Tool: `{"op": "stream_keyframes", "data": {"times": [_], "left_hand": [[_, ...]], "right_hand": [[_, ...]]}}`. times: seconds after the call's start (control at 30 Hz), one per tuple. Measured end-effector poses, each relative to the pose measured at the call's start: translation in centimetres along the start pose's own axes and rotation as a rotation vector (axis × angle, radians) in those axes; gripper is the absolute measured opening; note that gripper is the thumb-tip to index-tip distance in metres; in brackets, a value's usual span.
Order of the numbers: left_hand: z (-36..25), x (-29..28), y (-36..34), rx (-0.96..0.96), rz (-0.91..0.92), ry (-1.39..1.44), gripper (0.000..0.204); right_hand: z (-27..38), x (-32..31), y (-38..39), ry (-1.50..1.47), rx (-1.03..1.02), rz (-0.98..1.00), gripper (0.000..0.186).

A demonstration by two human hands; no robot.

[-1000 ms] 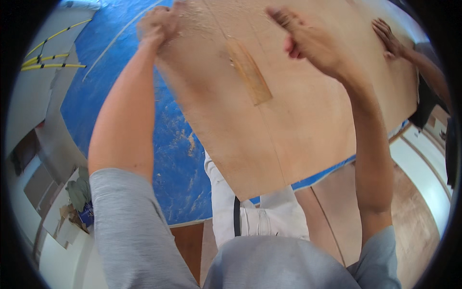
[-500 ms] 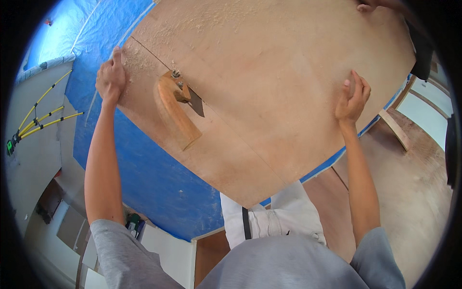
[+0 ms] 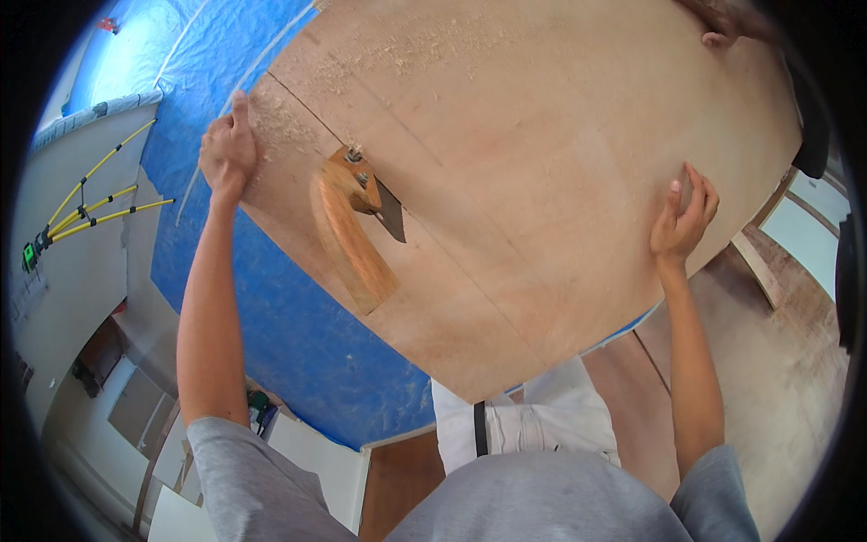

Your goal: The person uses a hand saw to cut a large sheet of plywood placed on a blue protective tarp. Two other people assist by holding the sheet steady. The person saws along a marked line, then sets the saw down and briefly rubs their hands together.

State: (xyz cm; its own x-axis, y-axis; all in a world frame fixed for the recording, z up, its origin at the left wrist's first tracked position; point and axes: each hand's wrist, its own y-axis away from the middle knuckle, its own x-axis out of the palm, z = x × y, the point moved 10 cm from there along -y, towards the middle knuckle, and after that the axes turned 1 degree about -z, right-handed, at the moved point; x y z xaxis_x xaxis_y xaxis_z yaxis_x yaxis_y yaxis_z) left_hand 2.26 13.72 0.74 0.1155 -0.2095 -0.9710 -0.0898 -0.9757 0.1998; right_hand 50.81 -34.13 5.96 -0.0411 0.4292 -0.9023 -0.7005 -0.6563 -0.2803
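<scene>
Board: a large plywood sheet [image 3: 542, 163] fills the upper frame, spread over a blue tarp [image 3: 298, 334], sawdust scattered near its top edge.
Left hand: I see my left hand [image 3: 228, 149] clenched over the sheet's left edge, fingers wrapped on the rim.
Right hand: my right hand [image 3: 684, 217] lies flat, fingers spread, pressed against the sheet near its right edge; it grasps nothing.
Saw: a handsaw with a wooden handle [image 3: 354, 226] sits in a cut line in the sheet, just beside my left hand but not touched by it.
Handling: I judge the sheet stiff but broad and awkward, likely to flex and swing, its edges rough and splintery; two hands set wide apart on opposite edges look like the surest hold.
Other person: another hand [image 3: 722, 23] rests on the far top corner.
Surface: the tarp covers the ground below; brown wooden flooring [image 3: 795, 361] shows at right.
Room: pale walls at left, with yellow rods [image 3: 99, 203] leaning there; white trousers [image 3: 533, 425] below.
</scene>
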Motion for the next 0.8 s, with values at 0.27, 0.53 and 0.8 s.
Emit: {"op": "stream_keyframes", "data": {"times": [0.27,0.53,0.8], "left_hand": [[-0.1,-0.2,0.7,0.025,-0.003,-0.003,0.086],[-1.1,-0.2,1.7,0.025,-0.028,0.035,0.077],[-1.1,-1.0,2.8,0.004,-0.084,0.181,0.068]], "right_hand": [[-0.5,-0.1,0.8,-0.006,0.006,0.010,0.049],[0.0,-0.6,-0.3,0.025,0.098,-0.019,0.045],[24.7,2.7,4.5,-0.704,0.435,0.880,0.054]]}}
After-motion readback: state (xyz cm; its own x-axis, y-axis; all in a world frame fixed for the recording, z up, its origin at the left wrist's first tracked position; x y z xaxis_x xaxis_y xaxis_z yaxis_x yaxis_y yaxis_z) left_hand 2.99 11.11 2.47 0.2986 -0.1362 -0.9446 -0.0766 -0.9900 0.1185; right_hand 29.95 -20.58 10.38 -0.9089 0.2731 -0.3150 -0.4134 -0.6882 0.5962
